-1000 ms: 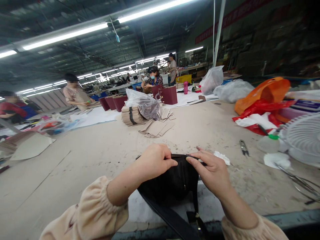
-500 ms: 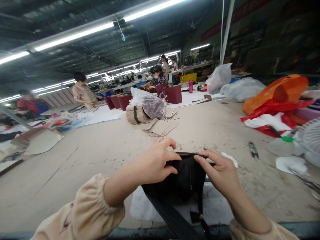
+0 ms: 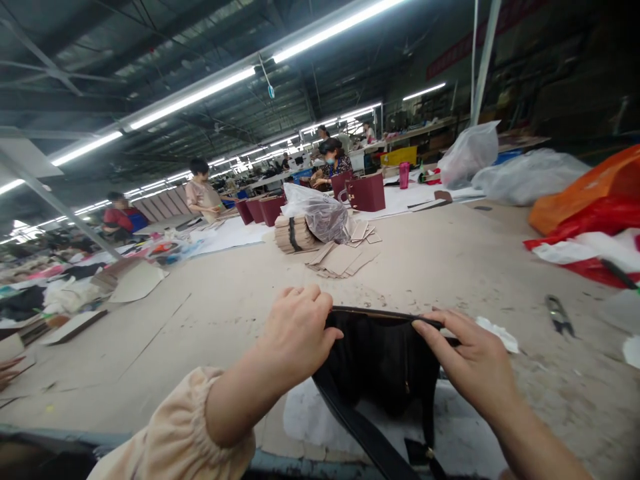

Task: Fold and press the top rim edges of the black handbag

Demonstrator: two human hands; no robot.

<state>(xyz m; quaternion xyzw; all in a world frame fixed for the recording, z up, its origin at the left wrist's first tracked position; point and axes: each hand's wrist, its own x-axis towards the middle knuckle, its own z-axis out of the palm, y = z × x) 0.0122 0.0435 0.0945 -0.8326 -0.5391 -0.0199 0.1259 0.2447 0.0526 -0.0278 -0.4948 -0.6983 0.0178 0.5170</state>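
As two bare hands grip its top edge, a black bag [image 3: 375, 363] sits close to the wearer at the near side of a worktable [image 3: 225, 293], partly over white paper [image 3: 310, 417]. The left hand [image 3: 300, 333] is curled at the edge's nine o'clock end, thumb and fingers pinching the rim; the right hand [image 3: 467, 350] pinches the three o'clock end between thumb and fingers. A zip [image 3: 407, 373] with a metallic puller runs down the dark fabric, and a wide strap [image 3: 353, 430] trails toward six o'clock.

Reckoned from the bag, with twelve o'clock straight across the table, crumpled white tissue [image 3: 497, 335] lies just beyond the right hand, and snips [image 3: 559, 317] rest farther off between two and three. Toward eleven, loose board pieces [image 3: 345, 259] fan out beside a banded stack [image 3: 290, 235], a clear plastic bag [image 3: 327, 220] against it. A maroon case [image 3: 369, 192] stands at twelve; orange plastic [image 3: 585, 190] bulges at two. At nine, another person's hand [image 3: 7, 373] enters the frame, its grip too cropped to tell.
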